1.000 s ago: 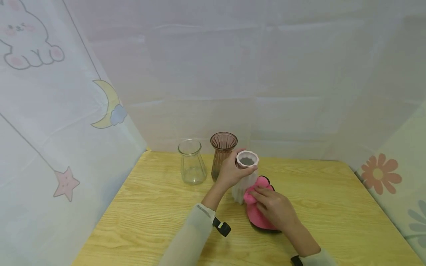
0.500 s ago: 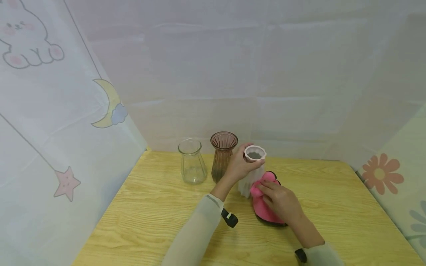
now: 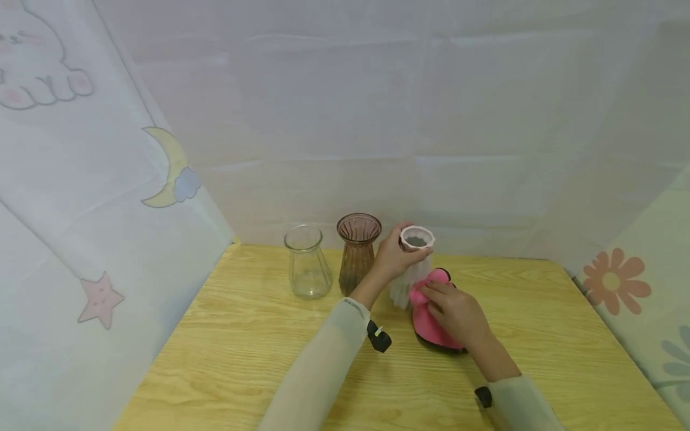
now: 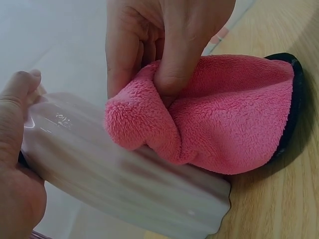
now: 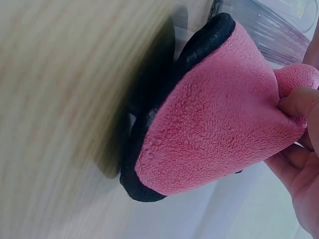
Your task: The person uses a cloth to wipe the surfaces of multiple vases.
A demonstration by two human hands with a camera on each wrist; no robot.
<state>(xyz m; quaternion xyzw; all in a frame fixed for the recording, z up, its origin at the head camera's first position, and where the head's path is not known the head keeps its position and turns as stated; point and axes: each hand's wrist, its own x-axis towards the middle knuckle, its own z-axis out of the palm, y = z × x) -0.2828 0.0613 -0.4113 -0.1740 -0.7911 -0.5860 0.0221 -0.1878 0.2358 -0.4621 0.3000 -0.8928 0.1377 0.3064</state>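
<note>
A white ribbed vase (image 4: pixel 124 169) stands a little tilted on the wooden table. My left hand (image 3: pixel 396 258) grips it near the scalloped rim (image 3: pixel 417 237), thumb across the front. In my right hand (image 3: pixel 459 316) a pink plush cloth with black edging (image 4: pixel 229 114) is pinched between thumb and fingers. The bunched end of the cloth lies against the side of the vase in the left wrist view. Its loose part hangs down close over the table in the right wrist view, where my right hand (image 5: pixel 301 134) bunches the fabric.
Left of the vase stand a purple-brown ribbed glass vase (image 3: pixel 358 257) and a clear glass vase (image 3: pixel 309 263). The yellowish wooden table (image 3: pixel 226 347) ends at a pale hanging sheet (image 3: pixel 345 120) behind them.
Both hands have moved away from me and slightly right together, carrying the white vase and the pink cloth. The two glass vases stay where they were.
</note>
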